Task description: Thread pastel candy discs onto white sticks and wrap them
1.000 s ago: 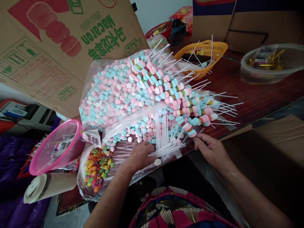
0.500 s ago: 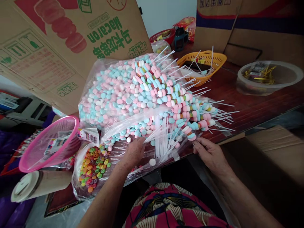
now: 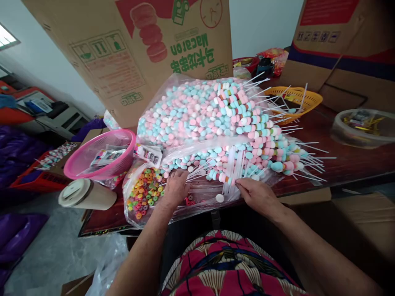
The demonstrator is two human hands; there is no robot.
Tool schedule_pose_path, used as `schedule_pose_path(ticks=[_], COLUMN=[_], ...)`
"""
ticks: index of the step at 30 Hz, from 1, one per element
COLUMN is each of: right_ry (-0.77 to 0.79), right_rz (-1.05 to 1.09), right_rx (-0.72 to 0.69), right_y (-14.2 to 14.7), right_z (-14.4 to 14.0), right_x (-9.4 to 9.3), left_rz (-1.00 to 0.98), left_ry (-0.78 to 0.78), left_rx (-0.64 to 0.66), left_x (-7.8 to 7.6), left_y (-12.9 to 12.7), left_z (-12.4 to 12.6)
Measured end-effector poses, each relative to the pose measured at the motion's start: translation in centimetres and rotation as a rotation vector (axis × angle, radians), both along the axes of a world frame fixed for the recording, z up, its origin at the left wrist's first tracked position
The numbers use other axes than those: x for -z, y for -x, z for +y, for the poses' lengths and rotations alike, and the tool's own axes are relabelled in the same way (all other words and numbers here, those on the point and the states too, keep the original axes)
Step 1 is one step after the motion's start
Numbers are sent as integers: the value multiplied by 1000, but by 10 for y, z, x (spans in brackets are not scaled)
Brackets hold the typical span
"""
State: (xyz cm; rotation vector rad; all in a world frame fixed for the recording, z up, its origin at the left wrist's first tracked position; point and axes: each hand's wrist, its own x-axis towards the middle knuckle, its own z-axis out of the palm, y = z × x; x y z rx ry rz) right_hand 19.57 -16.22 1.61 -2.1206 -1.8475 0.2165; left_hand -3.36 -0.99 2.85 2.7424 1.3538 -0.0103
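White sticks lie fanned at the table's near edge, hemmed in by candy on either side. The left hand rests flat, fingers loosely spread, on the clear bag beside ring candies. The right hand, fingers narrowed, touches the sticks' lower ends; open wood lies rightward.

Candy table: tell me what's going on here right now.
A person sits at a wooden table with both bare hands at its near edge. The left hand rests on clear plastic beside loose pastel candies and a bag of colourful ring candies. The right hand is at a bundle of white sticks. Finished candy skewers lie piled behind, near an orange basket.
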Motion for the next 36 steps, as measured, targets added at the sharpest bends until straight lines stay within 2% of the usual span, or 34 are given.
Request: schedule_pose_path(ticks=[2,3,6,8,11,13,15,17,19,22,23,27,32,36], right_ry=[59,41,-118,-205,-298,-372,-412,-425,-397,-147,-26,108,223,223], right_rz=[-148,-197,-372,-416,-308,-200,-104,-57,-67,-162,-208,-214,-142,-20], right_rx=[-3,6,54,17,-109,-184,-282,-352,-366,-336,-290,-195,-142,-173], right_y=[11,16,30,41,56,64,71,84,104,149,165,213,230,217], right_z=[11,14,16,18,32,47,67,93,127,188,208,267,290,290], right_x=[-5,-7,-8,-2,11,10,-2,-23,-47,-76,-81,-83,-72,-82], left_rz=[-80,-106,-201,-316,-384,-382,-414,-479,-527,-555,-572,-677,-739,-901], left_ry=[20,31,77,123,165,155,113,68,46,35,26,-21,-7,50], left_rx=[-28,-57,-207,-318,-386,-405,-372,-307,-260,-226,-220,-198,-187,-240], left_x=[2,2,6,11,17,17,14,12,14,22,25,34,36,30], left_y=[22,35,72,86,87,85,87,93,99,101,100,103,112,115], left_z=[-8,-11,-26,-36,-44,-42,-35,-27,-21,-20,-21,-29,-33,-31])
